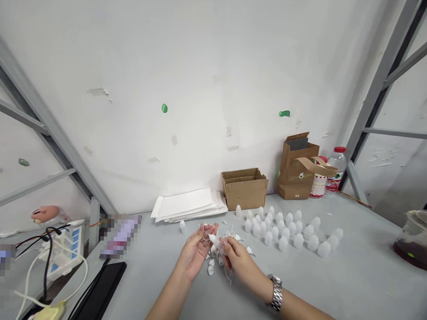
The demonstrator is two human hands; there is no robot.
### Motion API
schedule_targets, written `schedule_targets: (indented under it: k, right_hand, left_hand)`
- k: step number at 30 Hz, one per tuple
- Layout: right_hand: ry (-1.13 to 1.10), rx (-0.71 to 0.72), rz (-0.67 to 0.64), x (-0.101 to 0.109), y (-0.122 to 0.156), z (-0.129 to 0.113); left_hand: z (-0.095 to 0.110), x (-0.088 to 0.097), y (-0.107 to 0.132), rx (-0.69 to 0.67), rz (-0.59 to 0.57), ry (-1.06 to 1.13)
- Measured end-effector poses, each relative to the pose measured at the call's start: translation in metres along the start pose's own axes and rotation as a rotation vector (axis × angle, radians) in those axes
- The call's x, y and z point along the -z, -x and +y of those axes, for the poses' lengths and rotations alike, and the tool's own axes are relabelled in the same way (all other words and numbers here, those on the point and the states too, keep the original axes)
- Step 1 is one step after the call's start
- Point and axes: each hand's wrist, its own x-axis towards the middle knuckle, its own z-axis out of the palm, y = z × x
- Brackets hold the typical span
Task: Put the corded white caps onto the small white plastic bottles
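My right hand, with a metal watch at the wrist, is closed on a small white frosted plastic piece with a narrow tip pointing left. Beside that tip, my left hand is turned palm up, thumb and fingertip pinched together. A thin strand seems to run there, too fine to make out. Beneath both hands lies a loose pile of small white parts with thin white cords, partly hidden by my right hand. Several frosted white dome-shaped pieces stand to the right. One similar piece stands alone beyond my left hand.
White envelopes are stacked against the wall beside an open cardboard box. A brown paper bag and a red-capped bottle stand back right. At left are a phone, black bar, power strip and cables.
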Motion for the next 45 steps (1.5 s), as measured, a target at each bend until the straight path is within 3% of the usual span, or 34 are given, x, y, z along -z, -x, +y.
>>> schedule_targets:
  k: [9,20,26,32,36,38,41,43,45]
  right_hand:
    - [0.094,-0.009,0.041,0.0,0.001,-0.005]
    - [0.106,-0.023,0.071,-0.004,0.0,0.0]
    - [-0.023,0.005,0.037,-0.002,-0.004,0.005]
    - [-0.059,0.027,0.007,0.0,-0.004,0.008]
    - [0.065,0.06,-0.045,0.012,-0.007,0.002]
    - [0.301,0.176,0.099,0.027,-0.011,-0.002]
    - [0.779,0.351,0.406,0.053,-0.02,-0.006]
    - [1.033,0.334,0.541,0.068,-0.025,-0.004]
    - [1.193,0.292,0.577,0.078,-0.029,0.0]
  left_hand:
    - [-0.003,0.001,0.0,-0.076,-0.039,-0.111]
    - [-0.021,0.001,-0.001,-0.155,0.008,-0.162]
    - [-0.013,-0.005,0.004,-0.084,-0.059,-0.09]
    - [-0.013,-0.01,0.004,-0.242,-0.11,-0.447]
    - [-0.005,-0.003,0.011,-0.375,0.025,-0.652]
    - [0.008,0.011,0.019,-0.468,0.136,-0.803]
    - [0.036,0.045,0.03,-0.572,0.42,-1.084]
    - [0.054,0.07,0.031,-0.632,0.58,-1.238]
    - [0.066,0.091,0.025,-0.641,0.633,-1.303]
